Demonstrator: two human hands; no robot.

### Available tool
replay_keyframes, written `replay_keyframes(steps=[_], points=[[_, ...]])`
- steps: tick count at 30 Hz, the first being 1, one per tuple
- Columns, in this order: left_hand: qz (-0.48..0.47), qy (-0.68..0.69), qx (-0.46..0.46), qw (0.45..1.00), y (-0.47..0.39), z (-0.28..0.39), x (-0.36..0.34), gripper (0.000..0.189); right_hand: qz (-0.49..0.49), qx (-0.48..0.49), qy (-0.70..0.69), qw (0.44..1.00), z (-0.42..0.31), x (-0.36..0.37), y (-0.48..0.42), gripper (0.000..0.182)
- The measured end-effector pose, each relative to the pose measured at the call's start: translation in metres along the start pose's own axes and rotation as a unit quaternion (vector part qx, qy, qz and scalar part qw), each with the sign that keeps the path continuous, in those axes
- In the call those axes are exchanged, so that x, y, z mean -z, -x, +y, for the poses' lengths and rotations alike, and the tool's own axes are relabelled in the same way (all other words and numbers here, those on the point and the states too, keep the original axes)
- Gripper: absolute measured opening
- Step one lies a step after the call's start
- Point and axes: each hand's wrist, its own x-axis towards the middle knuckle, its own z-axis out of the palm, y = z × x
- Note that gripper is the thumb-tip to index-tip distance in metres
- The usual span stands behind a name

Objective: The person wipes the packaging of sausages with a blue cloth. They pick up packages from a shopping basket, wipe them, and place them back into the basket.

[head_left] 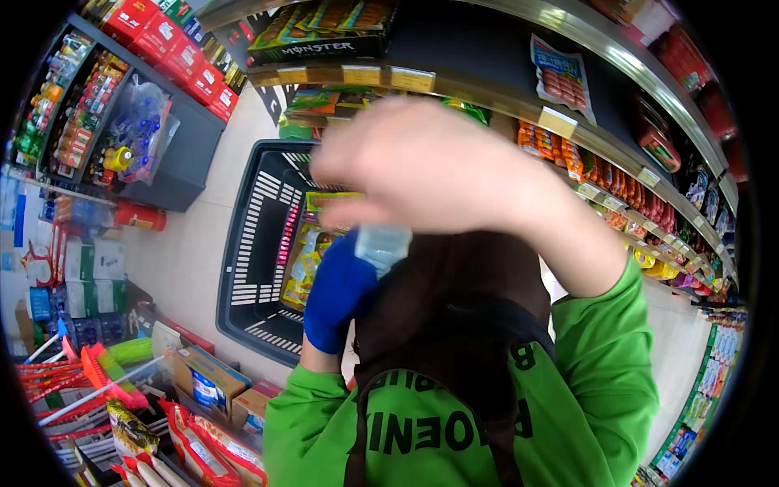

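Observation:
My left hand (341,286), in a blue glove, is in front of my brown apron (450,292). A pale, see-through plastic item (383,246) shows at its fingertips and seems to be held there. My bare right hand (408,164) is above it, blurred, with its thumb and fingers pointing left; whether it holds anything is hidden. Behind and left of both hands, a dark plastic shopping basket (243,243) holds yellow-green snack packets (307,274) and a clear wrapper.
Ahead and to the right run shelves (475,85) with a sausage pack (560,79), a black carton (322,49) of packets and hanging snacks. At left are a grey drinks rack (176,158) and red cartons (182,55). Brushes (109,371) and cardboard boxes (210,380) stand at lower left.

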Motion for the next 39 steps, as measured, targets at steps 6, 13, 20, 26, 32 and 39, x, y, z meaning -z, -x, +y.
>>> replay_keyframes(steps=[6, 13, 20, 26, 32, 39], points=[[0.023, 0.003, 0.073, 0.997, 0.016, 0.001, -0.023, 0.002, 0.492, -0.133, -0.491, 0.707, 0.028, -0.060, 0.080, 0.026], [0.015, -0.147, 0.006, 0.989, 0.001, 0.022, -0.040, 0.008, -0.091, 0.345, -0.649, 0.672, -0.037, -0.036, 0.152, 0.027], [0.075, -0.182, 0.007, 0.980, 0.002, 0.034, -0.042, 0.014, -0.198, 0.429, -0.508, 0.720, -0.065, -0.014, 0.190, 0.024], [0.017, -0.141, 0.029, 0.990, -0.012, 0.048, -0.018, 0.016, -0.092, 0.536, -0.496, 0.677, -0.086, 0.042, 0.201, 0.012], [0.040, 0.264, 0.108, 0.958, -0.033, 0.063, -0.024, 0.006, -0.068, 0.450, -0.617, 0.643, -0.026, 0.000, 0.193, 0.045], [-0.151, 0.227, -0.050, 0.961, -0.070, 0.075, -0.039, 0.006, 0.521, -0.189, -0.714, 0.428, 0.021, -0.081, 0.146, 0.050]])
